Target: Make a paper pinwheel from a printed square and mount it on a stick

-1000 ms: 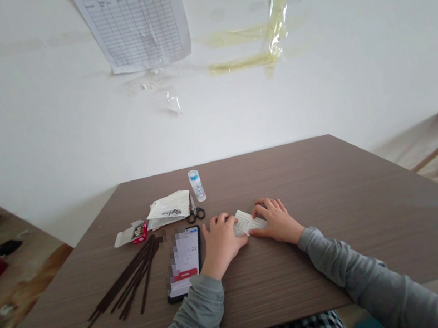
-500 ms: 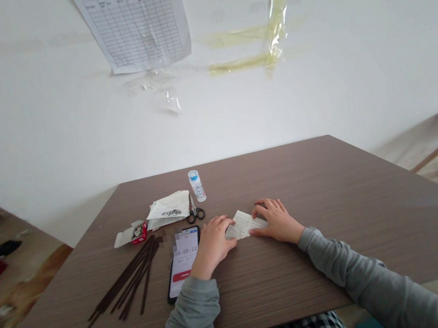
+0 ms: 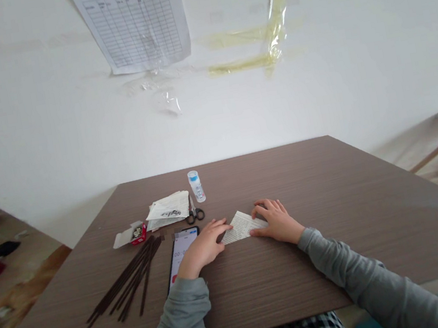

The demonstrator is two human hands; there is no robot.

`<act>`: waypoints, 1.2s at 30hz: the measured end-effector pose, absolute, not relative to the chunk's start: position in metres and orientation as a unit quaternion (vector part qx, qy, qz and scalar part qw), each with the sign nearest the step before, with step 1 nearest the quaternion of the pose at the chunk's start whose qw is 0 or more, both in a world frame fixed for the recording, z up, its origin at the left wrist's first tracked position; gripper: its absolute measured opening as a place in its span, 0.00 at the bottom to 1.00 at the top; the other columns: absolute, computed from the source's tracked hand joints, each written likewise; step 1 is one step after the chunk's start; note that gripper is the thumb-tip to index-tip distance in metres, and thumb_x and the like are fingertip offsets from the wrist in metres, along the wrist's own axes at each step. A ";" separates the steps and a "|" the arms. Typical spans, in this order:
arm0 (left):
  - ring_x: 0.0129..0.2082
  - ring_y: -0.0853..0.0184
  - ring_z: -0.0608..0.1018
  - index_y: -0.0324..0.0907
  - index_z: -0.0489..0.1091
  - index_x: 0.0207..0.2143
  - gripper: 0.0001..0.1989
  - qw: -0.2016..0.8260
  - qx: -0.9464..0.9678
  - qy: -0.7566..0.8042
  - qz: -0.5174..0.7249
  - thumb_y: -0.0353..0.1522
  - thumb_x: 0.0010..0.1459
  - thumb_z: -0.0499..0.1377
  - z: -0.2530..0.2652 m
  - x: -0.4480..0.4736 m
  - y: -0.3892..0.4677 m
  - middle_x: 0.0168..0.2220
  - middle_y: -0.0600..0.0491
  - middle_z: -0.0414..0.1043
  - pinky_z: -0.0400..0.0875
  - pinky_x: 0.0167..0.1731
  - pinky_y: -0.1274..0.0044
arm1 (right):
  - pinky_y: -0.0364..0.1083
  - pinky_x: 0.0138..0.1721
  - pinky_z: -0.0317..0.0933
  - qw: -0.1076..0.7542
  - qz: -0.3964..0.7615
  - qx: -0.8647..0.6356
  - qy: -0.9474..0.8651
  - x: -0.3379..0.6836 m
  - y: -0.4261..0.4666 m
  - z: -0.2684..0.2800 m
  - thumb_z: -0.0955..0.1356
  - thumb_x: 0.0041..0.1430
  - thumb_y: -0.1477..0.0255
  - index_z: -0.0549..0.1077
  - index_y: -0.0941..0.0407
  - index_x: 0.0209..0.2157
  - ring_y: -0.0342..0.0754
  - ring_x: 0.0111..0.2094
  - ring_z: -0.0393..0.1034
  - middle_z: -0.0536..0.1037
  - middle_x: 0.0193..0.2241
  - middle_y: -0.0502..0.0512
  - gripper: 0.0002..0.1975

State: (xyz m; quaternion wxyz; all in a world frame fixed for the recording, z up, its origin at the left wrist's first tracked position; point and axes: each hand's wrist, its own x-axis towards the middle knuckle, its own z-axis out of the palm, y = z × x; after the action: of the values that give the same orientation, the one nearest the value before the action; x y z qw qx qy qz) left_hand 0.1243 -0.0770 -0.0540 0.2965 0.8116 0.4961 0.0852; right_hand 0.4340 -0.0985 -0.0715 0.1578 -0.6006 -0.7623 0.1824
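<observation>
A piece of printed paper, folded to a triangle, lies flat on the table in front of me. My right hand holds its right corner down, with the thumb and bent index finger pressing on it. At the left corner, my left hand rests with fingers stretched out and fingertips touching the paper's edge; the thumb is apart below. Under my left wrist a phone with a timer on its screen is partly hidden.
Left of the phone lie several thin brown sticks. Behind them are an opened small red box, a stack of printed paper sheets, black-handled scissors and a clear bottle with a blue band. The white wall stands behind the table.
My left hand has slid left and slightly toward me, uncovering more of the paper's left corner and covering more of the phone. My right hand has stayed in place.
</observation>
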 end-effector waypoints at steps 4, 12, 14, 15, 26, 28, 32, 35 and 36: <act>0.94 0.49 0.69 0.53 0.89 0.75 0.44 0.303 0.812 0.493 0.077 0.15 0.61 0.64 -0.053 0.118 -0.075 0.90 0.50 0.73 0.59 0.95 0.48 | 0.83 0.91 0.52 0.162 0.180 -0.596 -0.766 0.436 -0.098 -0.074 0.85 0.76 0.53 0.89 0.45 0.62 0.75 0.84 0.71 0.81 0.80 0.65 0.21; 0.91 0.52 0.73 0.55 0.92 0.71 0.41 0.291 0.815 0.496 0.072 0.15 0.65 0.61 -0.037 0.117 -0.083 0.87 0.52 0.78 0.65 0.93 0.51 | 0.84 0.92 0.49 0.153 0.186 -0.600 -0.763 0.437 -0.097 -0.073 0.85 0.76 0.54 0.89 0.45 0.63 0.74 0.85 0.70 0.80 0.81 0.65 0.21; 0.90 0.53 0.75 0.51 0.92 0.70 0.37 0.270 0.816 0.508 0.062 0.16 0.70 0.59 -0.034 0.124 -0.085 0.87 0.49 0.78 0.66 0.93 0.54 | 0.84 0.92 0.49 0.155 0.186 -0.600 -0.763 0.436 -0.097 -0.073 0.85 0.75 0.55 0.89 0.45 0.63 0.74 0.85 0.70 0.80 0.80 0.65 0.21; 0.89 0.52 0.77 0.49 0.92 0.68 0.34 0.256 0.815 0.516 0.066 0.17 0.72 0.59 -0.033 0.129 -0.087 0.86 0.47 0.80 0.67 0.92 0.55 | 0.83 0.92 0.49 0.155 0.186 -0.600 -0.762 0.435 -0.097 -0.072 0.85 0.74 0.55 0.89 0.46 0.63 0.74 0.85 0.70 0.80 0.80 0.65 0.22; 0.73 0.40 0.87 0.42 0.87 0.62 0.14 0.103 0.784 0.610 0.054 0.34 0.79 0.75 -0.021 0.188 -0.117 0.68 0.36 0.88 0.84 0.72 0.57 | 0.86 0.89 0.55 0.201 0.146 -0.616 -0.747 0.415 -0.100 -0.086 0.90 0.67 0.57 0.86 0.47 0.56 0.80 0.84 0.72 0.83 0.76 0.66 0.23; 0.73 0.40 0.87 0.43 0.86 0.62 0.14 0.093 0.780 0.617 0.054 0.36 0.79 0.76 -0.020 0.191 -0.119 0.68 0.36 0.88 0.85 0.70 0.57 | 0.86 0.89 0.55 0.204 0.144 -0.622 -0.742 0.413 -0.099 -0.089 0.90 0.66 0.56 0.86 0.47 0.56 0.80 0.84 0.72 0.83 0.76 0.67 0.24; 0.73 0.40 0.86 0.43 0.85 0.61 0.15 0.094 0.780 0.617 0.042 0.39 0.79 0.77 -0.017 0.192 -0.119 0.68 0.37 0.87 0.84 0.70 0.58 | 0.84 0.90 0.53 0.196 0.158 -0.622 -0.741 0.415 -0.098 -0.088 0.89 0.67 0.55 0.85 0.47 0.56 0.78 0.85 0.70 0.82 0.76 0.66 0.24; 0.74 0.40 0.86 0.43 0.85 0.61 0.15 0.101 0.778 0.619 0.035 0.39 0.79 0.77 -0.015 0.193 -0.118 0.69 0.36 0.86 0.84 0.71 0.58 | 0.83 0.91 0.51 0.186 0.167 -0.626 -0.739 0.416 -0.098 -0.084 0.89 0.68 0.56 0.86 0.47 0.57 0.77 0.85 0.69 0.81 0.77 0.66 0.24; 0.74 0.39 0.86 0.43 0.85 0.60 0.15 0.103 0.776 0.621 0.035 0.39 0.79 0.77 -0.016 0.194 -0.117 0.69 0.36 0.86 0.84 0.71 0.57 | 0.82 0.91 0.51 0.183 0.169 -0.627 -0.738 0.417 -0.099 -0.083 0.89 0.68 0.56 0.86 0.48 0.58 0.77 0.85 0.69 0.81 0.78 0.66 0.24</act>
State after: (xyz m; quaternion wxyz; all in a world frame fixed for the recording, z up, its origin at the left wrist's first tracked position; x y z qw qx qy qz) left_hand 0.1936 -0.1172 -0.0157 0.1032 0.7759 0.6213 0.0354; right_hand 0.4167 -0.0985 -0.0825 0.1831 -0.6270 -0.7382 0.1687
